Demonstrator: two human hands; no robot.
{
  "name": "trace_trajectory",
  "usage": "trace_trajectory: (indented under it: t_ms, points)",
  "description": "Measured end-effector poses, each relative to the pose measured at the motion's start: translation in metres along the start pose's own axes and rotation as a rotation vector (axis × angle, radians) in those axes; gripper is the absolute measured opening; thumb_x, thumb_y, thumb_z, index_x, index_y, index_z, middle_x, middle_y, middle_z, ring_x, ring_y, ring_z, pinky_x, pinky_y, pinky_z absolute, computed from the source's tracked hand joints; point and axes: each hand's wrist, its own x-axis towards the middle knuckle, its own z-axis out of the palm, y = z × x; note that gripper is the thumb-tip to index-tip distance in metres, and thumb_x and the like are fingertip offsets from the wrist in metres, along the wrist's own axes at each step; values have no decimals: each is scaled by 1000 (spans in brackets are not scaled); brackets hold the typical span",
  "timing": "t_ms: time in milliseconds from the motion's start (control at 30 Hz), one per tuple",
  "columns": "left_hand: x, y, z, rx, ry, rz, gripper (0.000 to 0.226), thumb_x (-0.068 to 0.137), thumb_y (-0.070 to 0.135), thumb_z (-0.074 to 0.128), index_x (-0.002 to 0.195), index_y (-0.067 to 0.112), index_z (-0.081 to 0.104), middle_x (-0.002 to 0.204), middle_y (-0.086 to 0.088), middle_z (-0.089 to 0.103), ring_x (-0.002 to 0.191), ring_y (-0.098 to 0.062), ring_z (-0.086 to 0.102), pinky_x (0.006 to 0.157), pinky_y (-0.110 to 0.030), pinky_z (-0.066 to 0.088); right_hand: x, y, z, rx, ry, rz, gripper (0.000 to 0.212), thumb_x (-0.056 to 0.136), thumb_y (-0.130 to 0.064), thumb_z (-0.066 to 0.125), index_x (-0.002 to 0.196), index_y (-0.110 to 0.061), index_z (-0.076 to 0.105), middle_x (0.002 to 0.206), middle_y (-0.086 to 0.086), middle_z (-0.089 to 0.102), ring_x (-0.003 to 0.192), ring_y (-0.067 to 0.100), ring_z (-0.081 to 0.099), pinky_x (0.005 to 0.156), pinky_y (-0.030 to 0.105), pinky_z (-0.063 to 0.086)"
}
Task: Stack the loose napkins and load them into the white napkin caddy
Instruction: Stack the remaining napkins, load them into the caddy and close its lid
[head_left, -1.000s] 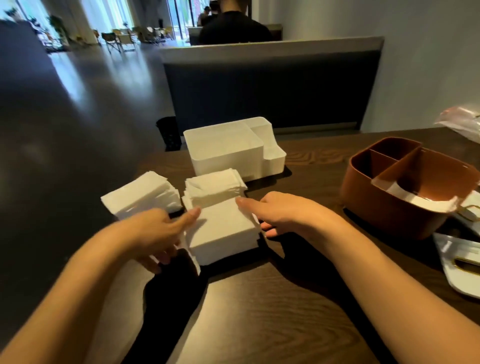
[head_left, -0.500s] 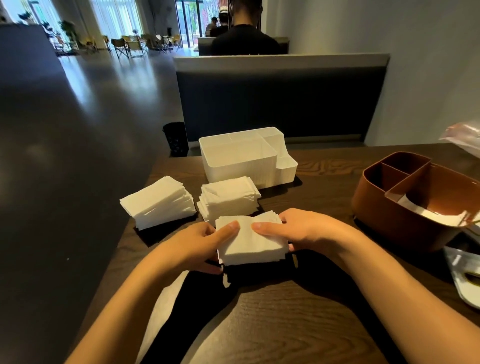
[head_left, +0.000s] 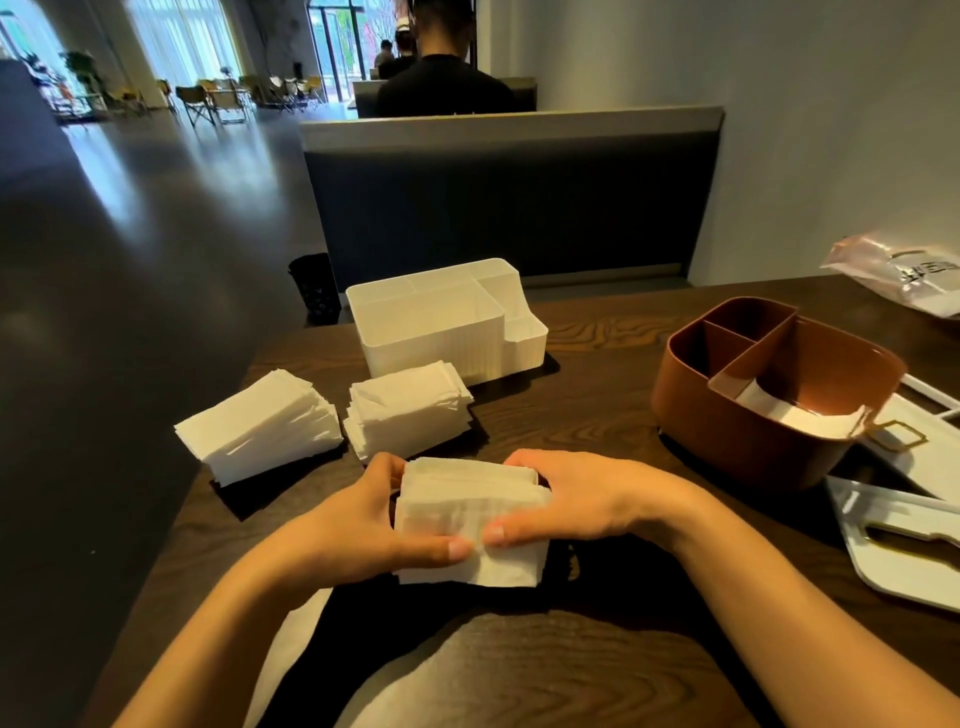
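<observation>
A stack of white napkins (head_left: 462, 512) is held just above the dark wooden table (head_left: 597, 415), tilted up on edge. My left hand (head_left: 363, 525) grips its left side and my right hand (head_left: 576, 493) grips its right side, thumbs meeting on the near face. Two more napkin piles lie behind: one at the left (head_left: 260, 426) and one in the middle (head_left: 408, 408). The white napkin caddy (head_left: 441, 322) stands empty beyond them, apart from both hands.
A brown divided caddy (head_left: 769, 395) with white paper inside sits at the right. White flat lids (head_left: 914, 551) lie at the right edge, a plastic bag (head_left: 898, 270) further back. The table's left edge drops to dark floor. A person sits behind a dark partition (head_left: 509, 202).
Both hands closed on the near napkin stack, pulled it toward me away from the middle pile, and lifted and tilted it up between them.
</observation>
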Motion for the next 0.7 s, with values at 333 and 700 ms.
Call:
trace_trajectory:
  t_ms: [333,700]
  points:
    - [2,-1,25,64,117,369,96,62,43,96,132,58,32,130,24,58,117,5,60,93,-17,53,-26,23,10,-26,293,-164,60,77,-44,83,125,-41,46,118,-19,60,107,-3,58,88,27,56]
    - [25,23,63,115,102,506,78,65,43,95,124,40,45,118,24,68,109,1,67,91,-23,56,-49,36,9,-390,368,-183,90,77,-67,74,149,-37,29,141,-13,47,128,8,41,109,39,42]
